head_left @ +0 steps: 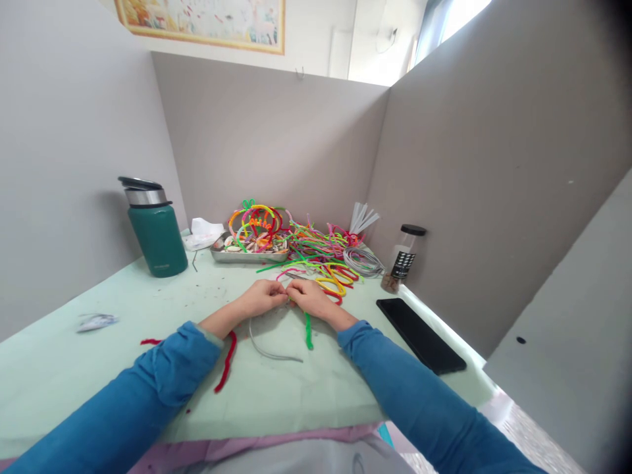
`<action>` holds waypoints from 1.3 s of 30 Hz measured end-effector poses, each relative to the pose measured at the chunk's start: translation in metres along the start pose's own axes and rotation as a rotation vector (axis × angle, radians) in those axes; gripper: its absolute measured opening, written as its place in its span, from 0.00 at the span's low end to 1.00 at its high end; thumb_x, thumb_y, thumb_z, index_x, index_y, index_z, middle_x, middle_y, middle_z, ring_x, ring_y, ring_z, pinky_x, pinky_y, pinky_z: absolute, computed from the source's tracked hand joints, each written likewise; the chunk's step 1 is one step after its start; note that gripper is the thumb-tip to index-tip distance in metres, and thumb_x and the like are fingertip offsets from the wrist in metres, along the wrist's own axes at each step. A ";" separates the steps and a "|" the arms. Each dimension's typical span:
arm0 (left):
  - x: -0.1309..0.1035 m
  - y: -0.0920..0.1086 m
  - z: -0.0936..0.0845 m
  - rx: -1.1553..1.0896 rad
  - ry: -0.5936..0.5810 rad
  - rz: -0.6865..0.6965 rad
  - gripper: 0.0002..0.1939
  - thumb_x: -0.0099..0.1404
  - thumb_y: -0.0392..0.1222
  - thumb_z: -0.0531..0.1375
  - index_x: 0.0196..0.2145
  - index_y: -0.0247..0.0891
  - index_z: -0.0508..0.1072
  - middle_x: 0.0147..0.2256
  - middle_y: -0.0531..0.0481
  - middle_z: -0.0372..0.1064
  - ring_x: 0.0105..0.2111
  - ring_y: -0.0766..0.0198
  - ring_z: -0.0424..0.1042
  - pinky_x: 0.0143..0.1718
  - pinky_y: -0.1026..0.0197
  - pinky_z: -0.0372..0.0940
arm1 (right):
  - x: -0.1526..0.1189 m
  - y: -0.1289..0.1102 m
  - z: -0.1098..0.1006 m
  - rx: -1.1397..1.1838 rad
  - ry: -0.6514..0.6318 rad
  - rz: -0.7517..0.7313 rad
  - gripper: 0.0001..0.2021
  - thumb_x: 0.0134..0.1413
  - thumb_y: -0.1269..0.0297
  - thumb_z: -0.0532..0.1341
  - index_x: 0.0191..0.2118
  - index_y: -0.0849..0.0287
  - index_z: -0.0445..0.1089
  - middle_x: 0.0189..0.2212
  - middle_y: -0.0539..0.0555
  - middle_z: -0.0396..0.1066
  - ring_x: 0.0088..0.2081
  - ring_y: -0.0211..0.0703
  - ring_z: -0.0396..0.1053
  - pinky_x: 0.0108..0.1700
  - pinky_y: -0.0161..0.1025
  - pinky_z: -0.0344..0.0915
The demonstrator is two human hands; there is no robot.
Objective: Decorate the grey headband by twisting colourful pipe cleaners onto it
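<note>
My left hand [263,297] and my right hand [312,299] meet fingertip to fingertip just above the table, both closed in a pinch. A fuzzy green pipe cleaner [309,332] hangs from under my right hand, its upper part hidden by the fingers. What my left fingertips grip is too small to make out. Below my left hand, a thin grey wire [271,354] curves over the cloth; whether its upper end is held I cannot tell. A red pipe cleaner [227,363] lies by my left wrist, partly under the forearm. Scissors [295,275] lie just behind my hands.
At the back stand a metal tray [249,257] with small pieces and looped pipe-cleaner shapes, a heap of coloured pipe cleaners [320,240] and a coil of grey wire [363,262]. A green bottle [157,238] is left; a clear jar [399,260] and black phone [419,334] are right.
</note>
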State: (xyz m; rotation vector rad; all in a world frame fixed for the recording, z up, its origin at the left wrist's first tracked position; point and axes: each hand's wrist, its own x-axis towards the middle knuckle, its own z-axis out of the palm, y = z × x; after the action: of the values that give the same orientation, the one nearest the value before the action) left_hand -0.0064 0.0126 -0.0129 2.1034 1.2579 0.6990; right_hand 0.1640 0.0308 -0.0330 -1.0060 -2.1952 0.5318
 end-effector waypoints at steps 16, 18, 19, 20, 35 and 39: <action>0.000 -0.001 0.000 0.023 0.011 0.013 0.19 0.53 0.54 0.55 0.28 0.34 0.71 0.21 0.55 0.63 0.21 0.70 0.58 0.21 0.68 0.52 | 0.000 -0.001 0.000 -0.017 0.005 -0.024 0.11 0.56 0.63 0.51 0.29 0.60 0.68 0.23 0.49 0.68 0.26 0.34 0.61 0.27 0.31 0.50; 0.000 -0.001 0.000 0.024 0.009 0.016 0.19 0.52 0.55 0.55 0.27 0.34 0.70 0.20 0.55 0.63 0.21 0.70 0.57 0.21 0.68 0.51 | 0.000 -0.001 -0.001 -0.025 0.006 -0.024 0.11 0.55 0.64 0.52 0.29 0.60 0.68 0.23 0.48 0.68 0.26 0.34 0.60 0.27 0.31 0.50; 0.000 -0.001 0.000 0.023 0.008 0.016 0.19 0.52 0.55 0.55 0.27 0.34 0.70 0.20 0.55 0.62 0.21 0.70 0.57 0.21 0.68 0.51 | 0.000 0.000 0.000 -0.027 0.005 -0.023 0.10 0.55 0.64 0.52 0.29 0.60 0.68 0.23 0.48 0.68 0.26 0.34 0.60 0.26 0.31 0.49; 0.000 -0.001 0.000 0.021 0.008 0.015 0.19 0.52 0.55 0.55 0.27 0.34 0.70 0.20 0.55 0.62 0.20 0.70 0.57 0.21 0.68 0.52 | 0.001 0.000 0.000 -0.029 0.008 -0.023 0.10 0.54 0.65 0.52 0.29 0.60 0.68 0.23 0.48 0.68 0.26 0.34 0.60 0.26 0.31 0.49; 0.002 -0.003 0.001 0.045 0.002 0.010 0.18 0.53 0.54 0.54 0.28 0.34 0.70 0.20 0.55 0.62 0.20 0.70 0.57 0.21 0.68 0.51 | 0.000 0.001 0.000 -0.014 -0.002 -0.026 0.10 0.55 0.65 0.51 0.29 0.60 0.68 0.23 0.48 0.69 0.26 0.34 0.61 0.27 0.31 0.50; 0.001 -0.002 0.000 0.042 0.007 0.011 0.18 0.53 0.54 0.54 0.28 0.34 0.70 0.20 0.55 0.62 0.21 0.70 0.57 0.21 0.68 0.52 | 0.000 0.002 0.001 -0.015 0.003 -0.021 0.11 0.55 0.64 0.51 0.30 0.60 0.69 0.23 0.49 0.69 0.26 0.34 0.61 0.27 0.31 0.50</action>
State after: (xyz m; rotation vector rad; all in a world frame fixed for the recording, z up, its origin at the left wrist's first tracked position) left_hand -0.0066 0.0142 -0.0141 2.1453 1.2756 0.6906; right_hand 0.1639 0.0320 -0.0346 -0.9903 -2.2082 0.5050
